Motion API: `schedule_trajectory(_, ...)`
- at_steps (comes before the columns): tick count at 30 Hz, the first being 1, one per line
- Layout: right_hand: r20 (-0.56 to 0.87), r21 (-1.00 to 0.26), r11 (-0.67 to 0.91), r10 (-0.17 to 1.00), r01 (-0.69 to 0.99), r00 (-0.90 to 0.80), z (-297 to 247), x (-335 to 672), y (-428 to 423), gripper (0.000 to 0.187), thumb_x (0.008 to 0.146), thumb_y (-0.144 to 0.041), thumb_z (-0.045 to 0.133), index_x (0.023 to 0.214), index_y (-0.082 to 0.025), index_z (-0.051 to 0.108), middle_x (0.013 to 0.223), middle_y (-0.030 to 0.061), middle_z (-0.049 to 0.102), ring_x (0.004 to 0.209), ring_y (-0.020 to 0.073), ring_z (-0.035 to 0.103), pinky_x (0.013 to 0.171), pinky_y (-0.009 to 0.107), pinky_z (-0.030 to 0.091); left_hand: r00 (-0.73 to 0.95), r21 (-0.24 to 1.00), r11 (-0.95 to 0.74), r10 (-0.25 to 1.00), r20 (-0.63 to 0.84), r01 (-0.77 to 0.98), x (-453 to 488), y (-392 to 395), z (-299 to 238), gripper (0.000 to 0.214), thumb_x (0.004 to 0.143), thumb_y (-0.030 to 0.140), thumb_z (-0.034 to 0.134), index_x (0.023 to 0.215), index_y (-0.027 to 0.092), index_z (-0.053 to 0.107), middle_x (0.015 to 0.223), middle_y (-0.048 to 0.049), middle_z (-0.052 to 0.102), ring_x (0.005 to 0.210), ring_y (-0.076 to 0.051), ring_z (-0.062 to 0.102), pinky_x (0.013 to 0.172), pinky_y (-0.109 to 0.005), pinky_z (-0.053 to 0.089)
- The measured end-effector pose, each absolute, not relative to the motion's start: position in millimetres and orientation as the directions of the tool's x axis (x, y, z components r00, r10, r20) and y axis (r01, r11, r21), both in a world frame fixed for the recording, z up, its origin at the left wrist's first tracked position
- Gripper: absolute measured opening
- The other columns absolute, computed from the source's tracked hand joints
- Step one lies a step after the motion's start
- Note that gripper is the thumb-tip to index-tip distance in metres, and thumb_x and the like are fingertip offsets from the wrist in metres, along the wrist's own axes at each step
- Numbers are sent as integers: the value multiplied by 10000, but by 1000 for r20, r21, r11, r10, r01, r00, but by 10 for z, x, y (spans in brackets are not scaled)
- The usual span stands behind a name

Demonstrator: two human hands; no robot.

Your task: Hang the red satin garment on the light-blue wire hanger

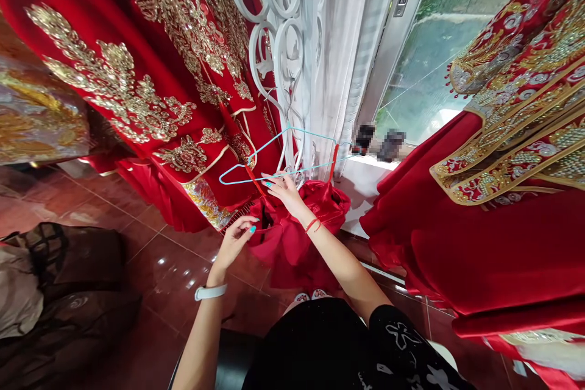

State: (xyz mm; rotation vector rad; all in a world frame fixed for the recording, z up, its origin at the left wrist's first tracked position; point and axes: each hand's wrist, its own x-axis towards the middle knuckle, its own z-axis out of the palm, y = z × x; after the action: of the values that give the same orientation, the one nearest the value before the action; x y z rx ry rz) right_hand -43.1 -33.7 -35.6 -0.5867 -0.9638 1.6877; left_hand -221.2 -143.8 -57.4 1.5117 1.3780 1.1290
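A light blue wire hanger [256,158] hangs in front of a white ornate metal screen [283,42]. A plain red satin garment [297,219] droops from the hanger toward the floor. My right hand [286,190] is closed on the hanger's lower bar, where the red cloth is gathered. My left hand [237,234] pinches the left edge of the same red garment. A white band sits on my left wrist and a red string on my right wrist.
Red robes with gold embroidery hang at the left [137,73] and at the right [503,164]. A white curtain [338,55] and a window [439,55] stand behind. Dark bags [68,280] lie on the red tiled floor [173,268] at the left.
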Motion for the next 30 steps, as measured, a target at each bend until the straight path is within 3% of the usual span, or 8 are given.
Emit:
schedule_trajectory(3,44,-816,-152,946,-557,-322,-355,-523,-320,427,730,-260,800,948,-307,436,1070,6,788,1065,213,733,1049,449,543,-24,936,-158,984,174,314,-2237,-1437,-533,379,707,381,746,1020,213,616,729,23,532,678,-157,502,653,-265,424)
schedule_trajectory(8,3,-819,-166,956,-549,-294,-358,-646,-276,461,677,-183,820,905,-296,436,848,-47,760,885,183,735,854,348,599,-224,875,-187,924,311,447,-2266,-1374,-557,391,751,342,647,1111,215,560,860,-11,578,809,-181,581,787,-307,493)
schedule_trajectory(11,50,-834,-119,956,-539,-289,-354,-673,-273,420,658,-231,839,908,-281,505,828,-53,735,815,159,710,789,293,580,-368,877,-147,866,337,457,-2293,-1333,-624,386,725,372,649,1066,214,557,966,-49,586,877,-194,602,759,-304,523)
schedule_trajectory(13,71,-851,-96,953,-517,-294,-360,-671,-269,376,640,-303,853,872,-269,558,833,-48,718,797,152,690,744,273,568,-445,899,-70,851,281,433,-2337,-1330,-681,328,698,372,667,966,218,556,900,-34,581,787,-180,602,662,-282,521)
schedule_trajectory(17,61,-863,-106,949,-494,-310,-397,-651,-252,362,625,-384,868,767,-242,567,885,-28,711,809,144,678,720,269,556,-461,964,153,887,-36,218,-2437,-1385,-776,273,716,401,687,740,215,489,650,23,540,523,-129,547,500,-254,475)
schedule_trajectory(21,108,-847,-78,943,-526,-314,-418,-642,-255,360,651,-387,872,761,-239,563,935,-9,742,865,156,698,766,290,569,-359,964,252,895,-264,-81,-2426,-1404,-732,280,775,421,701,730,166,596,695,-28,648,591,-134,617,564,-253,545)
schedule_trajectory(27,55,-858,-108,953,-503,-298,-429,-645,-252,380,650,-405,874,771,-235,556,885,-9,761,867,163,727,810,316,599,-488,872,71,806,-336,-484,-2226,-1253,-501,89,878,170,622,850,158,705,1037,-87,764,960,-132,719,854,-212,582)
schedule_trajectory(30,43,-858,-120,952,-500,-303,-440,-633,-245,393,639,-410,882,776,-231,560,860,-18,755,849,160,736,799,315,613,-560,876,-43,784,-269,-481,-2143,-1196,-453,62,837,157,683,872,172,732,1122,-95,762,1120,-168,696,930,-231,561)
